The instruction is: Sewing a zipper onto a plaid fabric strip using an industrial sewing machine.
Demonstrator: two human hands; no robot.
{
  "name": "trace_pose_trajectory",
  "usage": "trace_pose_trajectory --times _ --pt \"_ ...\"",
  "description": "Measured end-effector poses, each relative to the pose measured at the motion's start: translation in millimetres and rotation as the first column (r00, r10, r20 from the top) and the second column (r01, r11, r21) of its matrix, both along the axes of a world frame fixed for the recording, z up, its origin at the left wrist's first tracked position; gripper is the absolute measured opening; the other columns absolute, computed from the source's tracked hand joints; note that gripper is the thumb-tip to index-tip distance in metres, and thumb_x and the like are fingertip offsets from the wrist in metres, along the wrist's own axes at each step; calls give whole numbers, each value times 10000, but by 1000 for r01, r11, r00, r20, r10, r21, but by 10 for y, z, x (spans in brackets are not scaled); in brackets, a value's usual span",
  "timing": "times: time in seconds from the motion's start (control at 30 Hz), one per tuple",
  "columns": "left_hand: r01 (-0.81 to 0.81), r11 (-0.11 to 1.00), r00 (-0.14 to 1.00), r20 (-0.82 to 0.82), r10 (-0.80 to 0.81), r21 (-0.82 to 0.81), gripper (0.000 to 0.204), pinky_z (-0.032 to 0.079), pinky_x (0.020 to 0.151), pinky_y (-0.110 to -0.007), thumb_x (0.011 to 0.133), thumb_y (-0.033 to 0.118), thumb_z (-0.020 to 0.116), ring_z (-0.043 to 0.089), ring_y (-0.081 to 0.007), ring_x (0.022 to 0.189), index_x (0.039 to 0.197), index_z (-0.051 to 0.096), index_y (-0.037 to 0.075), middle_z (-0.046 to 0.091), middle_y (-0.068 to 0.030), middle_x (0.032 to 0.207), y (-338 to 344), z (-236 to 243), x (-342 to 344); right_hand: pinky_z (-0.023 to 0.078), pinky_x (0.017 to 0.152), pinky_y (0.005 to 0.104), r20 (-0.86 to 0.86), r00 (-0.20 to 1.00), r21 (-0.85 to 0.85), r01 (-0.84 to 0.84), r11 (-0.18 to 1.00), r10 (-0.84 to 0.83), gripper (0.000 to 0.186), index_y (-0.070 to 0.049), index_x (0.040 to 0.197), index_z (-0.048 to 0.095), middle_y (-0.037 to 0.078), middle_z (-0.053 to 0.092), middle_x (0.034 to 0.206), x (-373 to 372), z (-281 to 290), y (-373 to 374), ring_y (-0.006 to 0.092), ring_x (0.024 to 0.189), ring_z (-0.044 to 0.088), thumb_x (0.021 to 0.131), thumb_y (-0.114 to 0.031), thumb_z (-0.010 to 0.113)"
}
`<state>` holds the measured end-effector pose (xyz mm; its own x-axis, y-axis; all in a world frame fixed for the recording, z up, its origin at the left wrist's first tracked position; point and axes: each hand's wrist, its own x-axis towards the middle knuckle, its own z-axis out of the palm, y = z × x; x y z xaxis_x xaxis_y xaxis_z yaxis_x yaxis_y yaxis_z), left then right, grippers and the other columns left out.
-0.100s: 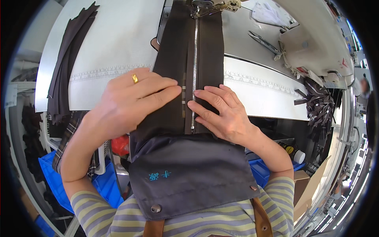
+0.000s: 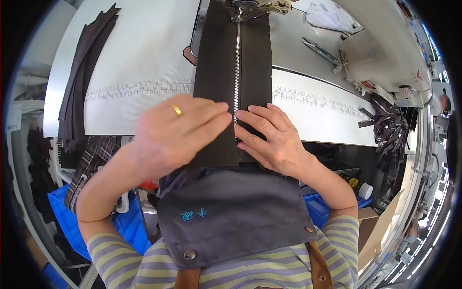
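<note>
Zippered dark fabric [image 2: 257, 58] is spread beneath the blurred left hand [image 2: 175, 130], its grip unclear, and the splayed right hand [image 2: 275, 135]; strips [image 2: 86, 77] are laid leftward on the white table [image 2: 134, 113], a sewing machine [image 2: 380, 58] set beyond.

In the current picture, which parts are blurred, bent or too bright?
Head view: the left hand is smeared, likely by motion, while the right hand is sharper; head view: the printed ruler curves, bent by the fisheye lens; head view, right rim: lights glare white.

matt dark cloth [image 2: 257, 58], shiny metal zipper [image 2: 237, 60] (finely ridged), smooth white tabletop [image 2: 144, 60], blue plastic bin [image 2: 132, 229]
</note>
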<state>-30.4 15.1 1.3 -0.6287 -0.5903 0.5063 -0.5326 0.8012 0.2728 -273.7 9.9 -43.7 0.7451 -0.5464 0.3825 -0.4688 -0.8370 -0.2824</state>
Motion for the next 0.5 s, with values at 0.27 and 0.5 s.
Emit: trace_pose_trajectory --times 0.27,0.5 --pt "5 997 1000 -6 -4 75 327 546 772 -380 706 64 600 662 -301 937 1014 649 -34 661 -165 1081 20 -321 -55 421 979 452 3 1000 -9 2 1000 -2 399 -127 1131 663 43 563 1240 -9 -40 -14 254 1145 511 749 -215 739" --pt "27 998 999 -30 -25 61 291 555 757 -329 714 78 610 657 -250 927 988 655 -8 665 -132 1042 13 -385 -40 410 998 435 10 1000 -17 0 1000 0 457 -111 1137 653 47 579 1258 -30 -57 1 254 1167 518 704 -202 766"
